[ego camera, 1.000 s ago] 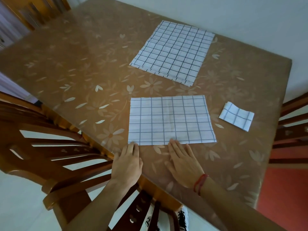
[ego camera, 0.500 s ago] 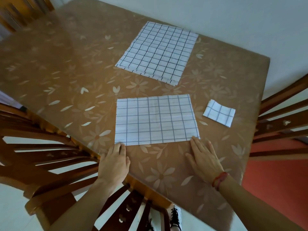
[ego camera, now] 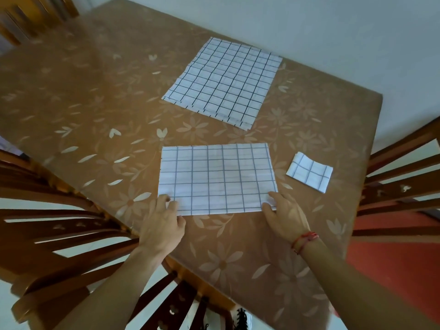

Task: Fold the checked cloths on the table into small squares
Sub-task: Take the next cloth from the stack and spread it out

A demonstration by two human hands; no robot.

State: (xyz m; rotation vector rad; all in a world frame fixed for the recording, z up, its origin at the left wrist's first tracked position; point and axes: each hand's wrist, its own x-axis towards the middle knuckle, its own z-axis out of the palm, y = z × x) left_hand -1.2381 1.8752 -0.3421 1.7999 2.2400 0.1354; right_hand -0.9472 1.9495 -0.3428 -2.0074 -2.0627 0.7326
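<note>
Corners matter now: the left hand [ego camera: 162, 220] has its fingers curled, pinching the near left corner of the middle cloth [ego camera: 216, 179], and the right hand [ego camera: 284, 215] pinches the near right corner likewise, probably so both corners can travel together for an even fold. That cloth lies flat near the table [ego camera: 95, 103] edge. Unfolded cloths [ego camera: 223, 82] wait further back; a finished small square [ego camera: 309, 172] lies apart on the right

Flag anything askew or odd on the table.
Nothing spilled or damaged. The far cloth stack lies turned relative to the near cloth, its layers staggered at the near edge. The small folded square sits slightly tilted.
</note>
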